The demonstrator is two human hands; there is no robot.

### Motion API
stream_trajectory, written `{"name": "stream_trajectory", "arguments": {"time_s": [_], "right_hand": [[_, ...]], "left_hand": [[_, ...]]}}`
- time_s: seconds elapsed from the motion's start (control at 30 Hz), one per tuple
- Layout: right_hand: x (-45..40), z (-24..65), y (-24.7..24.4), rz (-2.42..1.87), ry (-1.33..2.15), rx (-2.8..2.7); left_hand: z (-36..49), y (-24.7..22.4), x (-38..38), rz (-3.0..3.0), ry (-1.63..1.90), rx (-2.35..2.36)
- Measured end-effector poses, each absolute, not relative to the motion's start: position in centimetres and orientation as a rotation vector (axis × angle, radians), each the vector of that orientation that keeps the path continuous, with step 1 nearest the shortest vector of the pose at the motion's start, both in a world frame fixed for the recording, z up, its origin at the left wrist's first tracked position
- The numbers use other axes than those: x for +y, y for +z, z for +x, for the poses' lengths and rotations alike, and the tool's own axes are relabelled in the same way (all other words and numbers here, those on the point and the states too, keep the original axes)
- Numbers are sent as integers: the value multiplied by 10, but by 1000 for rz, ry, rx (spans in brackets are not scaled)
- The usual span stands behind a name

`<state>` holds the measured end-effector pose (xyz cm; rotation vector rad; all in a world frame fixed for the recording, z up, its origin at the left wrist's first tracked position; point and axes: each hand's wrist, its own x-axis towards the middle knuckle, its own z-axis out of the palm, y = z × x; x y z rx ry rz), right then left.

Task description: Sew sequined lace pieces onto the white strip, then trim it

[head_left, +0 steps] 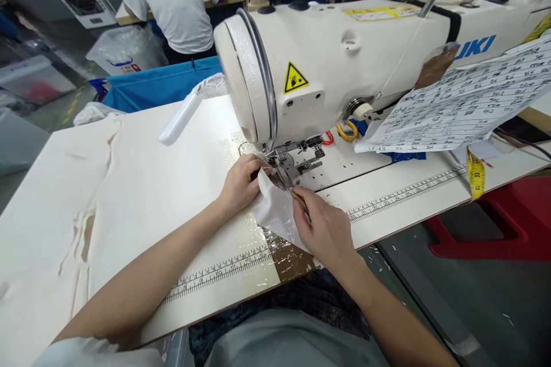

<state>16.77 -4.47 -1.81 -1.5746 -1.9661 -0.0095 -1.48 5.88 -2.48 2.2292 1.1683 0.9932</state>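
Clock read from the white cloth, 12 at top of view. One piece of white cloth [275,212], on the table [172,195], just below the presser foot [287,167] at 12. Two hands on it. Left hand [241,183], 10 o'clock: fingers pinching the cloth's upper edge; fingertips partly hidden. Right hand [325,223], 3 to 4: gripping one slim metal tool [300,200], tip toward the presser foot; scissors or tweezers, cannot tell.

Around: one sewing machine [327,57], 1 o'clock, its head blocking the view behind. Two handle loops, one yellow [348,131], one red [328,137], toward 2. Handwritten paper [456,106], 2, overhanging the machine bed. Two printed ruler scales, one at 8 [215,272], one at 3 [396,195]. Hanging tape measure [476,175], 3; red stool [516,218] beyond. White tube [181,120], 10, blue cloth bin [150,89] behind it. One person in a white shirt [167,0], 11, back turned.
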Motion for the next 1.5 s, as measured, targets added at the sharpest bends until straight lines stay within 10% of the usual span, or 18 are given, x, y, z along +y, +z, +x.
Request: {"name": "stream_trajectory", "arguments": {"time_s": [1.5], "right_hand": [[-38,160,-18,-1720,22,-2062]], "left_hand": [[-17,-21,63,2667,951,1038]]}}
